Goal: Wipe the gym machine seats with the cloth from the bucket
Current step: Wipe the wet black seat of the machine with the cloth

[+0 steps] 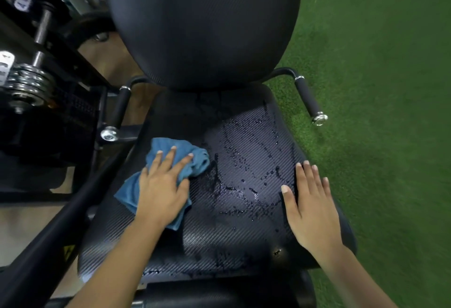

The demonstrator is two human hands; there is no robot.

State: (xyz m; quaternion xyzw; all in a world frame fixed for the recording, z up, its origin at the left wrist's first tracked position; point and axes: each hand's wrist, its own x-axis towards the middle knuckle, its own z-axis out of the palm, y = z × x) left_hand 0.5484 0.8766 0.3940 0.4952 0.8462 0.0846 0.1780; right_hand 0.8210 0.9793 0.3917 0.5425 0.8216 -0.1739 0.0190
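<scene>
A black textured seat pad (234,232) fills the lower middle of the head view, with water drops spread across its centre. A crumpled blue cloth (175,155) lies on the pad's left side. My left hand (162,185) presses flat on the cloth, fingers spread over it. My right hand (310,205) rests flat on the seat's right edge, fingers together, holding nothing. The black backrest (202,22) rises behind the seat. No bucket is in view.
Two black side handles with chrome caps flank the seat, the left handle (119,112) and the right handle (308,98). A black machine frame with chrome weight plates (26,83) stands to the left. Green artificial turf (378,63) covers the floor on the right.
</scene>
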